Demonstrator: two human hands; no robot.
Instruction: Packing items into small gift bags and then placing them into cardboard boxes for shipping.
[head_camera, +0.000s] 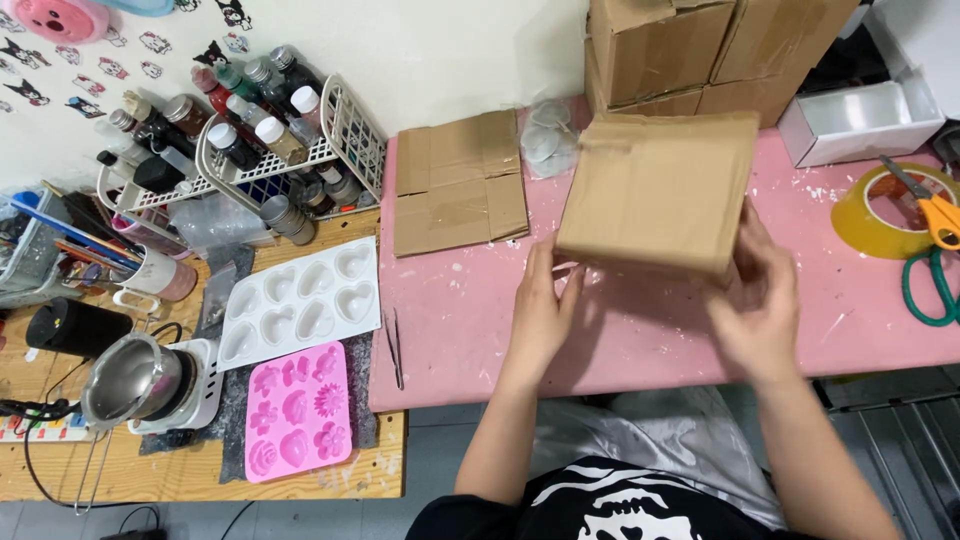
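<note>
1. Both hands hold a plain brown cardboard box (657, 190) above the pink table (640, 340), near its far edge.
2. The left hand (541, 310) is clamped on the box's near-left corner; the right hand (757, 300) grips its near-right side.
3. The box looks mid-handling; turning it calls for a steady two-handed grip.
4. A flattened cardboard sheet (460, 182) lies towards the table's far-left corner.

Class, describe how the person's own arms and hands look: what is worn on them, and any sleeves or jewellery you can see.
Both forearms are bare, with no sleeves in view. The left hand and right hand wear no gloves; no rings, watch or bracelets show. Below is a black top with a white print.
</note>
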